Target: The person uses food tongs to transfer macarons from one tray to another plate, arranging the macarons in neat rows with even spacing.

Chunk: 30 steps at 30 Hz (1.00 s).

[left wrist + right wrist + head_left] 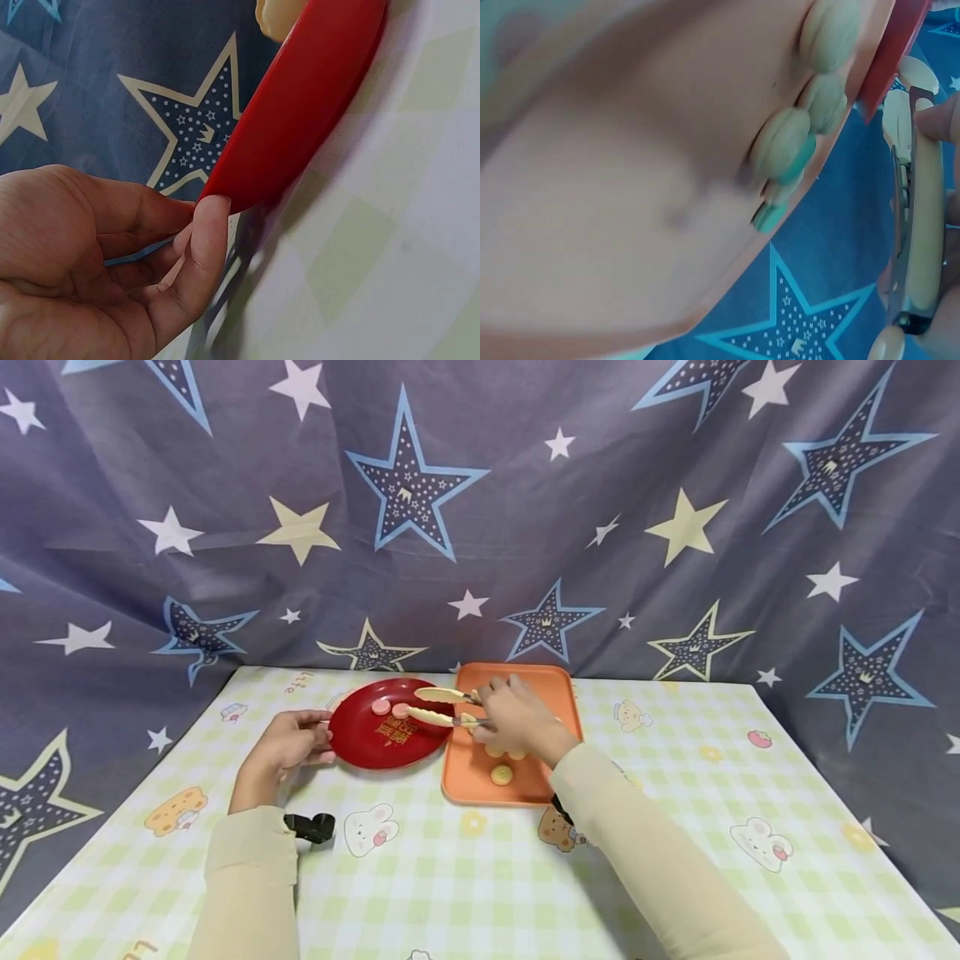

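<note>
My left hand (291, 745) pinches the left rim of a round red plate (360, 739) between thumb and fingers. In the left wrist view, the plate's underside (292, 112) faces the camera. Two pink macarons (381, 707) lie on the plate, which bears gold lettering. My right hand (521, 714) grips cream-tipped tongs (431, 718), reaching left over the plate with their tips spread. The lower tip overlaps the right-hand pink macaron (400, 711). Under my right hand, an orange tray (468, 781) holds several yellow macarons (502, 774), some of them hidden. Teal ones (769, 217) show in the right wrist view.
A green-and-white checked tablecloth (420, 893) with cartoon prints covers the table. Behind it hangs a dark star-patterned curtain (510, 510). The tray stands close against the plate's right side, near the table's back edge (637, 680).
</note>
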### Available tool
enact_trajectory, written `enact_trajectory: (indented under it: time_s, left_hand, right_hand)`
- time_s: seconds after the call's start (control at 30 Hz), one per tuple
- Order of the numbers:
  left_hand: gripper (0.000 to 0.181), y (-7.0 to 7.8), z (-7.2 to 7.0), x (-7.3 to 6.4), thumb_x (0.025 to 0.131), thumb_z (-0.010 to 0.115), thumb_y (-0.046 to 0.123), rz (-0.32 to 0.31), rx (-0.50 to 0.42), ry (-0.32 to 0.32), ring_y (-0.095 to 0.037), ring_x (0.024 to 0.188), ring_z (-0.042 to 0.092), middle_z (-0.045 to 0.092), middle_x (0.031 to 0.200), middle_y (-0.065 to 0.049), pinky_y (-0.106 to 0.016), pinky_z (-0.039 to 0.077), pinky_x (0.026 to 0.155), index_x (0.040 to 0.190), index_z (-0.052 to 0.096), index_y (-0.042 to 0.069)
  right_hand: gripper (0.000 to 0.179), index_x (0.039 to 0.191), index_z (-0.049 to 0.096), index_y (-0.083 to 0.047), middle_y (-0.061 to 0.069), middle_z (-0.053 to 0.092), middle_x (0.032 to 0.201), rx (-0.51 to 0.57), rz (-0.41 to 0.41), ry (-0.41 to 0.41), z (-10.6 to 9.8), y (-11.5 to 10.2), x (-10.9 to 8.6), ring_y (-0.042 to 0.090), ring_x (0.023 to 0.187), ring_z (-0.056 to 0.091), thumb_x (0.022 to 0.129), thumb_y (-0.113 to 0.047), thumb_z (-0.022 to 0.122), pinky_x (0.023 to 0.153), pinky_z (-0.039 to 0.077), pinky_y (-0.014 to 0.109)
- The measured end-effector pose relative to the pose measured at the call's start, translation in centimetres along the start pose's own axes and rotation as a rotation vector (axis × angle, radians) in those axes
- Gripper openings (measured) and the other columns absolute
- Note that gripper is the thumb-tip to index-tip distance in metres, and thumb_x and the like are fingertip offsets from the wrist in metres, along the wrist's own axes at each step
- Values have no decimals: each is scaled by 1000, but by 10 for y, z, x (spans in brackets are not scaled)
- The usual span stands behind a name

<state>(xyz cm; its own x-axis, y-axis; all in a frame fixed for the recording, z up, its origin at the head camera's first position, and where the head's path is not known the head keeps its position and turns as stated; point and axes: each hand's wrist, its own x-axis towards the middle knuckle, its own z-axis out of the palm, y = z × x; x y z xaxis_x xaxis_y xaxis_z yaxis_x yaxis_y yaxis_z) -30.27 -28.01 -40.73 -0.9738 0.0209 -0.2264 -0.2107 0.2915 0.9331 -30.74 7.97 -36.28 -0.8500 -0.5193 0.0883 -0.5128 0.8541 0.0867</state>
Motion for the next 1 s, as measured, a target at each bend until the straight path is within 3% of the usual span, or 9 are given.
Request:
enact_trajectory:
  time_s: [0.27, 0.53, 1.0]
  left_hand:
    - [52, -1, 1, -1, 101, 48, -5, 3, 1, -5, -14, 84, 66, 58, 110, -15, -36, 64, 80, 151, 34, -10]
    - [52, 1, 2, -2, 102, 48, -6, -2, -7, -5, -15, 84, 66, 59, 111, -15, -36, 64, 80, 152, 34, -10]
    - [53, 0, 1, 0, 101, 47, -6, -9, -3, -7, -16, 85, 66, 58, 112, -16, -38, 64, 81, 152, 33, -10]
  right_hand:
    - [42, 119, 62, -5, 9, 59, 107, -4, -54, 61, -4, 21, -28, 25, 90, 45, 93, -38, 67, 82, 42, 38]
    - [40, 115, 64, -3, 12, 59, 104, 2, -63, 158, -5, 45, -60, 28, 89, 48, 89, -33, 69, 80, 47, 41]
    - [50, 124, 65, -2, 14, 63, 112, 35, -6, 202, 5, 82, -112, 29, 86, 49, 84, -32, 69, 73, 48, 44]
